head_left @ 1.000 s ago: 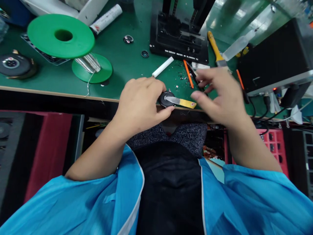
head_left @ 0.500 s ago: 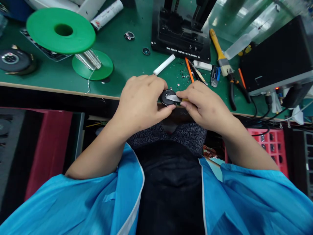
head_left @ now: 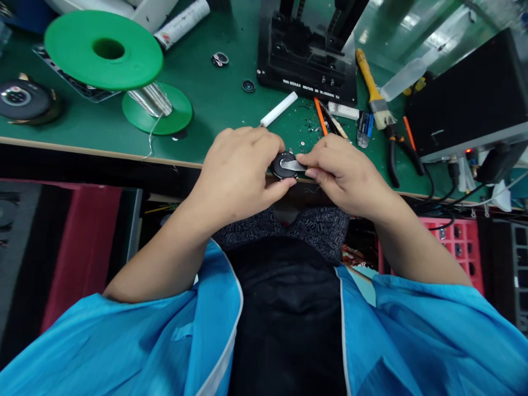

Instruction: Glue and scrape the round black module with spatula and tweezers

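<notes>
My left hand (head_left: pixel 239 179) is closed on a small round black part (head_left: pixel 282 170), held at the front edge of the green table (head_left: pixel 223 110). In my right hand (head_left: pixel 346 176) a flat metal blade (head_left: pixel 293 165) is pinched between thumb and forefinger. The blade's tip rests on the pale centre of the black part. Its handle is hidden behind the fingers. Just beyond my left hand lies a white stick (head_left: pixel 279 109).
A green wire spool (head_left: pixel 136 60) stands at the left, a black stand (head_left: pixel 305 66) at the back. Right of it are a brush (head_left: pixel 373 93), black pliers (head_left: pixel 394 154) and a black box (head_left: pixel 466 99). Two small round parts lie mid-table. Crumbs are scattered near the orange stick (head_left: pixel 320 116).
The blade's yellowish handle, seen earlier at my right fingertips, is now covered. My right fingers have shifted slightly; both hands keep their hold. The whole view has moved a little.
</notes>
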The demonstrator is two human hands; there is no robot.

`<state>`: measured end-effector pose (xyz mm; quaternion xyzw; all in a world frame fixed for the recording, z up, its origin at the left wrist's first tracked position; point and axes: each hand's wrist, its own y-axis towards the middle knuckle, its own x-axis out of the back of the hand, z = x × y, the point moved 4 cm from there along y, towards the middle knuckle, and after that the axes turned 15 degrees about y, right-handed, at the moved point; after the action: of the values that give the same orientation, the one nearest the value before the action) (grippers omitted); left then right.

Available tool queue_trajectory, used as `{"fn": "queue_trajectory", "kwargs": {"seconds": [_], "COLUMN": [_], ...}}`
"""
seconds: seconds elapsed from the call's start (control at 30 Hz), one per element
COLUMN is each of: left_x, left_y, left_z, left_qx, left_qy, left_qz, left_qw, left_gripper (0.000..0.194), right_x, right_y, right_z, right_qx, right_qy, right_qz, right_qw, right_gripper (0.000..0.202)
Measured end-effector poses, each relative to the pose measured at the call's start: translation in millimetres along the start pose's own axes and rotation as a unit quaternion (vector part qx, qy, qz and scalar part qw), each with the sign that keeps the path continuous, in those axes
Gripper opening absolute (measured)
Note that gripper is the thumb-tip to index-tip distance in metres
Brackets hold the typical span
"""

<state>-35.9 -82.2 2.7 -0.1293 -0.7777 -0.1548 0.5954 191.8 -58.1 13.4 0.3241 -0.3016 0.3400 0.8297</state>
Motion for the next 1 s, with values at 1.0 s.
{"fn": "queue_trajectory", "kwargs": {"seconds": [1.0], "left_x": [1.8], "left_y": [-2.9], "left_z": [-3.9], "left_qx": [-0.005], "left_qy": [0.022], "left_qz": [-0.014], "left_qw": [1.0], "left_gripper": [0.026], "right_x": [-32.8], "right_y": [-12.8], "right_z": [23.9], "right_qx": [-0.054], "right_qy": [-0.065], "right_qz": [-0.168], "right_qw": [0.982], "right_gripper": [0.029]}}
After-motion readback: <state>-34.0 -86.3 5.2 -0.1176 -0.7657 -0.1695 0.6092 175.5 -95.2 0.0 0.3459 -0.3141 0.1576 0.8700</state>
